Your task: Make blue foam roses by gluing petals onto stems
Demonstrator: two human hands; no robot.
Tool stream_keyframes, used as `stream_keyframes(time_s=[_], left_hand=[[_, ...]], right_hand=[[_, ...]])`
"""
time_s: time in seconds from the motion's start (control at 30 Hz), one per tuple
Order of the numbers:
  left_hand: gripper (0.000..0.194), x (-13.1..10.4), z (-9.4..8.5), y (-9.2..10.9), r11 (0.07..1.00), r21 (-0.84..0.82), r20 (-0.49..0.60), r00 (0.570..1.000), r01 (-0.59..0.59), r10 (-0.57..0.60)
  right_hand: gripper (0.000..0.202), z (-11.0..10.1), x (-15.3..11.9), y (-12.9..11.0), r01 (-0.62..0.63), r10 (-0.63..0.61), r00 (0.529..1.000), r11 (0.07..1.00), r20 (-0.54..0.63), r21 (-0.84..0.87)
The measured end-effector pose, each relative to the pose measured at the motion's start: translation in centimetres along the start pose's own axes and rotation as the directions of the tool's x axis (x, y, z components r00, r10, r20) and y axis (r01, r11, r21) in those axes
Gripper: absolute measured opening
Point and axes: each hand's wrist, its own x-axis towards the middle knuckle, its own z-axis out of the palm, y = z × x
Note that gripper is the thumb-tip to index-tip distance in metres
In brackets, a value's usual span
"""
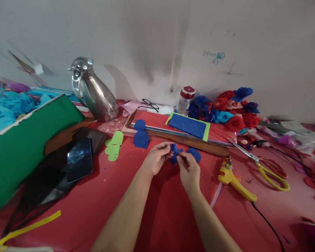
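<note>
Near the middle of the red table, my left hand (pixel 159 157) pinches a small blue rolled flower (pixel 174 148) between thumb and fingers. Close beside it, my right hand (pixel 189 168) has its thumb and fingers closed on a blue petal (pixel 180 152) at the flower's right side. More blue petals (pixel 195 154) lie on the table just behind my right hand. To the left is a stack of blue rounded petals (pixel 141 139), with light green petal pieces (pixel 114 147) further left. The flower's underside is hidden by my fingers.
A yellow glue gun (pixel 235 180) with a cord and yellow-and-red scissors (pixel 265 168) lie at the right. Behind are foam sheets (pixel 154 120), a glass jar (pixel 184 101) and finished flowers (pixel 235 122). A metal jug (pixel 97 92), phone (pixel 80 160) and green box (pixel 36 150) stand or lie left.
</note>
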Motion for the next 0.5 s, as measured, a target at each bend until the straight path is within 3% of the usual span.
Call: stream_keyframes(time_s=[0.2, 0.37, 0.5], left_hand=[[0.020, 0.22, -0.19, 0.09, 0.999, -0.009, 0.011, 0.999, -0.042, 0.042], [0.025, 0.17, 0.34, -0.28, 0.994, 0.100, -0.069, 0.996, -0.050, 0.057], [0.025, -0.07, 0.63, -0.49, 0.978, 0.196, -0.012, 0.997, -0.069, 0.073]], right_hand=[[0.016, 0.13, 0.04, -0.15, -0.028, 0.028, 1.000, 0.999, -0.009, 0.025], [0.020, 0.18, 0.05, -0.51, -0.091, 0.092, 0.995, 0.995, -0.040, 0.043], [0.020, 0.25, -0.01, -0.55, -0.096, 0.098, 0.995, 0.994, -0.034, 0.057]])
